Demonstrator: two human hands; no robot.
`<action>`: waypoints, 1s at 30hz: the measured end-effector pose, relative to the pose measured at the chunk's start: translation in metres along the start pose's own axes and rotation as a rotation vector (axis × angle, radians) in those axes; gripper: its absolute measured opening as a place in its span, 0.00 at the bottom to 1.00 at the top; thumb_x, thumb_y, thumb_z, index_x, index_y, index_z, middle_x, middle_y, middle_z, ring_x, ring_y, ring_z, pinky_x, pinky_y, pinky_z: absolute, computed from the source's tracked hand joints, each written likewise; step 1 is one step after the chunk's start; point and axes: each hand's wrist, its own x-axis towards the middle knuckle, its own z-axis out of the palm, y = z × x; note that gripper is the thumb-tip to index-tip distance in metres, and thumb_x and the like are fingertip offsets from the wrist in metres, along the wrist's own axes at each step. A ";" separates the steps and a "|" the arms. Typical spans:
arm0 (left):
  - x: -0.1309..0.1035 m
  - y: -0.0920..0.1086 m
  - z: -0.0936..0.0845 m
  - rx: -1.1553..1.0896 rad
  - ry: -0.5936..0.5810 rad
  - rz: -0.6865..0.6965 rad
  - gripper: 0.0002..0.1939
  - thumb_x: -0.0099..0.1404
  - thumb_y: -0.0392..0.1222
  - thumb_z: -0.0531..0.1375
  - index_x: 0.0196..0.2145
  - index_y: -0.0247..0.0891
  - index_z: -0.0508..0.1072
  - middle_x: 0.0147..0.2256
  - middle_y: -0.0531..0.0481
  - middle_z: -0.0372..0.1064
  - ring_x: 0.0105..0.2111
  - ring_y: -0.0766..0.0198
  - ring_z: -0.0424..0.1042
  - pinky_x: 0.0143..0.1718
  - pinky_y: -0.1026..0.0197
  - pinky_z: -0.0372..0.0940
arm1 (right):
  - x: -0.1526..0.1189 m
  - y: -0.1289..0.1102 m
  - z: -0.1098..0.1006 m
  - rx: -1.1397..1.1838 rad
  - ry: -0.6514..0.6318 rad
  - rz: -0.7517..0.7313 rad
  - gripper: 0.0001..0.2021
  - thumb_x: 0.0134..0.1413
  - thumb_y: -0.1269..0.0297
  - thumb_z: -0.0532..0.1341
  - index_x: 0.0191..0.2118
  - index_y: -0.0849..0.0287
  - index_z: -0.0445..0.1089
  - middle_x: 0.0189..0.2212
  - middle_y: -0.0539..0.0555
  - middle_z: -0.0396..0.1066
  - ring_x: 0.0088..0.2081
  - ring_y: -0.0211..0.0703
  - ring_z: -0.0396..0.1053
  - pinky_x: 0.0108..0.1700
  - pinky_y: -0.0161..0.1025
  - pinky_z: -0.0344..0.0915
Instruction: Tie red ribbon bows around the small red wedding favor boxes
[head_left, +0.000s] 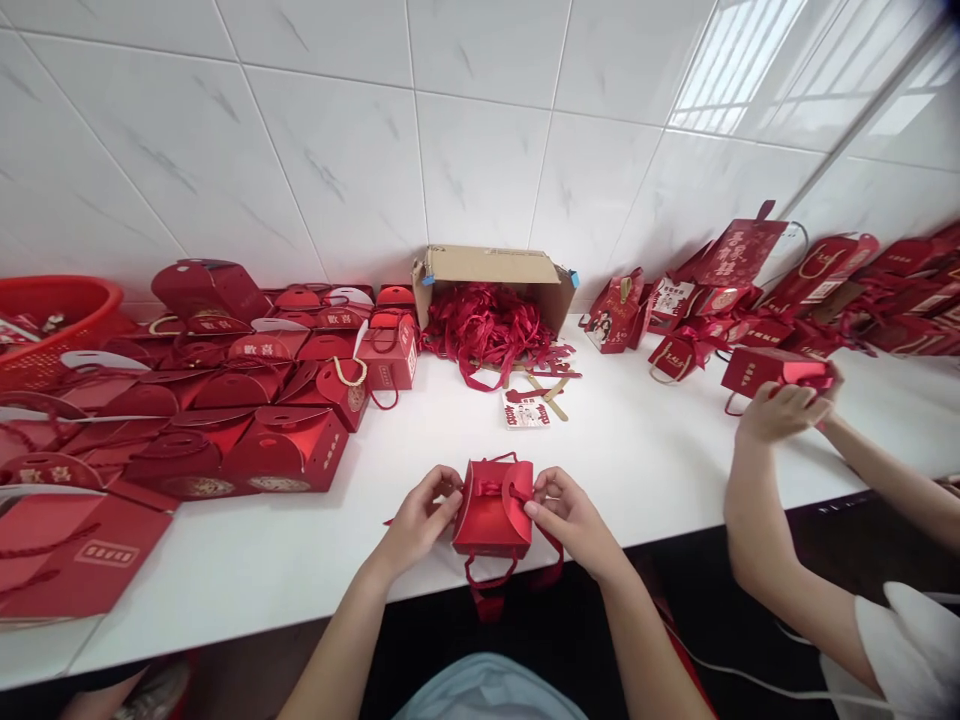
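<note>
A small red gift box (491, 528) sits at the white table's near edge, with a cord handle at its front and another at its back. Across its top runs a shiny red ribbon (491, 488). My left hand (427, 515) is closed at the box's left side, pinching the ribbon, whose tail shows behind the fingers. On the right side, my right hand (568, 517) pinches the ribbon between thumb and fingers, and a loose length hangs below. The fingertips partly hide the box's sides.
A cardboard carton (491, 264) full of red ribbons stands against the tiled wall, with printed cards (526, 412) before it. Rows of red boxes (289, 445) and a red plastic basket (60, 330) stand left. At right, a co-worker's hands (787, 410) hold another red box.
</note>
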 end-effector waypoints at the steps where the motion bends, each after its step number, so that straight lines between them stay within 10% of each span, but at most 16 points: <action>1: 0.000 0.000 0.001 -0.012 -0.021 -0.009 0.16 0.63 0.55 0.56 0.34 0.39 0.65 0.27 0.54 0.62 0.25 0.68 0.61 0.25 0.66 0.57 | 0.003 0.000 0.001 0.010 -0.026 0.001 0.18 0.49 0.50 0.65 0.33 0.56 0.60 0.26 0.45 0.61 0.25 0.33 0.60 0.29 0.32 0.57; 15: -0.009 -0.002 -0.012 -0.123 0.043 -0.108 0.22 0.62 0.56 0.56 0.20 0.38 0.56 0.18 0.60 0.43 0.18 0.72 0.43 0.21 0.65 0.41 | 0.003 -0.020 -0.030 -0.401 0.057 -0.098 0.12 0.48 0.55 0.66 0.31 0.58 0.69 0.19 0.43 0.48 0.22 0.33 0.47 0.25 0.34 0.49; 25: -0.009 0.019 -0.018 -0.177 0.063 -0.092 0.21 0.59 0.54 0.60 0.20 0.39 0.56 0.17 0.60 0.43 0.18 0.72 0.42 0.20 0.66 0.40 | -0.006 -0.031 -0.040 -0.809 0.212 -0.612 0.11 0.54 0.71 0.54 0.22 0.55 0.60 0.20 0.49 0.57 0.22 0.37 0.52 0.25 0.37 0.53; 30: -0.003 0.014 -0.021 0.072 0.119 -0.029 0.22 0.58 0.53 0.61 0.19 0.39 0.56 0.18 0.59 0.47 0.19 0.71 0.48 0.21 0.66 0.48 | -0.001 -0.006 -0.041 -0.864 0.212 -0.636 0.17 0.59 0.67 0.53 0.19 0.55 0.62 0.17 0.49 0.55 0.21 0.37 0.54 0.26 0.37 0.54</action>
